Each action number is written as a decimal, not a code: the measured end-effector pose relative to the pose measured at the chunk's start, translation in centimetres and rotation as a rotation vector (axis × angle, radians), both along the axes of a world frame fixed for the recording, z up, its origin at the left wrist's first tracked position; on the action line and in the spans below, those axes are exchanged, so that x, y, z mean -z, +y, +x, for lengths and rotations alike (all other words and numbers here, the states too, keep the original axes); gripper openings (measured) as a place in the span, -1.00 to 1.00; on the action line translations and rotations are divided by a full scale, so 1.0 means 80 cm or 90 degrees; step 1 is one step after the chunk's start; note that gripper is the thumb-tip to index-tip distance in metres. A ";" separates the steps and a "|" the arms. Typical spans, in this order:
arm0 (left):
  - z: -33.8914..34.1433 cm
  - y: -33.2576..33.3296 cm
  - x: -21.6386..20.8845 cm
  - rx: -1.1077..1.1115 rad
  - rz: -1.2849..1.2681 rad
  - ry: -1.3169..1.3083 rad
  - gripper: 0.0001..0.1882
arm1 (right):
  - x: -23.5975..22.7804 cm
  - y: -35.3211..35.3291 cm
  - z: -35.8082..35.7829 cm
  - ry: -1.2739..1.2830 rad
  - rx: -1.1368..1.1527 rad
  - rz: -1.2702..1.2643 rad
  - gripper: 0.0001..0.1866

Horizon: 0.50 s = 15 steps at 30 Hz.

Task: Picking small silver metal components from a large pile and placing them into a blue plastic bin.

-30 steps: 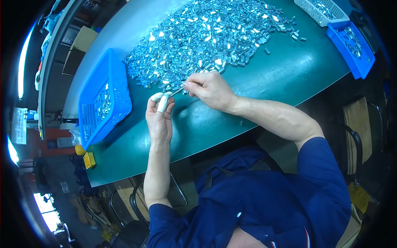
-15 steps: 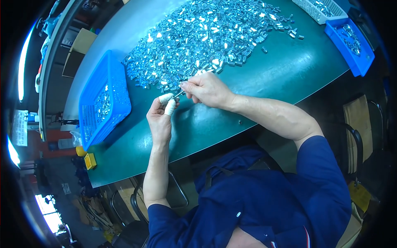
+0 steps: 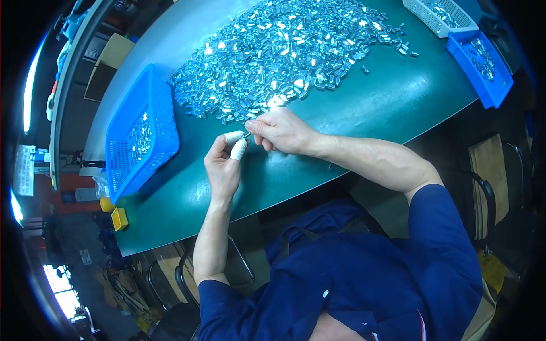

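My left hand (image 3: 223, 169), white covers on its thumb and forefinger, is pinched on a small metal piece mostly hidden by the fingertips. From the right, my right hand (image 3: 289, 132) closes its fingers on a thin dark rod (image 3: 247, 135), whose end meets the piece at the left fingertips. Both hands are held over the green tabletop (image 3: 318, 159), at the near edge of a large heap of small shiny metal pieces (image 3: 273, 62). The rod's upper part is hidden inside the right hand.
Left of the heap stands a blue perforated basket (image 3: 166, 128) with some metal pieces inside. A small yellow box (image 3: 119, 219) sits at the table's left corner. At the far right are a white basket (image 3: 424, 17) and a blue tray (image 3: 495, 94), both holding pieces.
My right hand has come down slightly toward my left, so less of the rod shows between them. The left hand keeps its pinch. The whole view has shifted a little.
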<state>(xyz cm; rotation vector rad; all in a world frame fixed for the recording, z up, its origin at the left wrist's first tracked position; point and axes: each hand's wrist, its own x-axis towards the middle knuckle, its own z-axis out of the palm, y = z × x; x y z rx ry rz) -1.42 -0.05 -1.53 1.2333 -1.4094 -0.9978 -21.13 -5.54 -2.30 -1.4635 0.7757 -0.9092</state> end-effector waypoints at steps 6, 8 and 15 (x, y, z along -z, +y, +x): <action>0.073 -0.007 -0.053 -0.157 -0.217 -0.307 -0.85 | -0.002 -0.026 -0.021 -0.108 0.070 0.198 -0.49; 0.124 -0.023 -0.083 -0.237 -0.284 -0.402 -0.85 | 0.000 -0.036 -0.026 -0.159 0.194 0.198 -0.51; 0.077 -0.055 -0.083 -0.139 -0.356 -0.603 -0.68 | -0.004 -0.037 -0.031 -0.202 0.245 0.145 -0.52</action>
